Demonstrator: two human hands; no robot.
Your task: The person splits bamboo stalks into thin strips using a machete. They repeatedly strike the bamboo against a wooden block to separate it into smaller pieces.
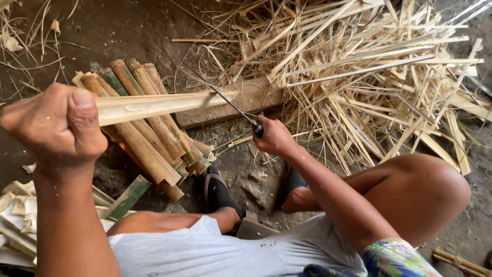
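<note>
My left hand [59, 125] is clenched around the near end of a pale split bamboo piece [164, 104], held level and pointing right. My right hand [274, 137] grips the dark handle of a thin long knife [220, 95]. Its blade runs up and left and meets the far end of the bamboo piece, over a flat wooden block [241, 105] on the ground. My bare knees and a black sandal [219, 192] show below, on either side of the hands.
A stack of split bamboo staves [148, 133] lies on the dirt under my left hand. A big heap of thin bamboo strips and shavings [374, 77] fills the upper right. More cut bamboo pieces [20, 220] lie at the lower left.
</note>
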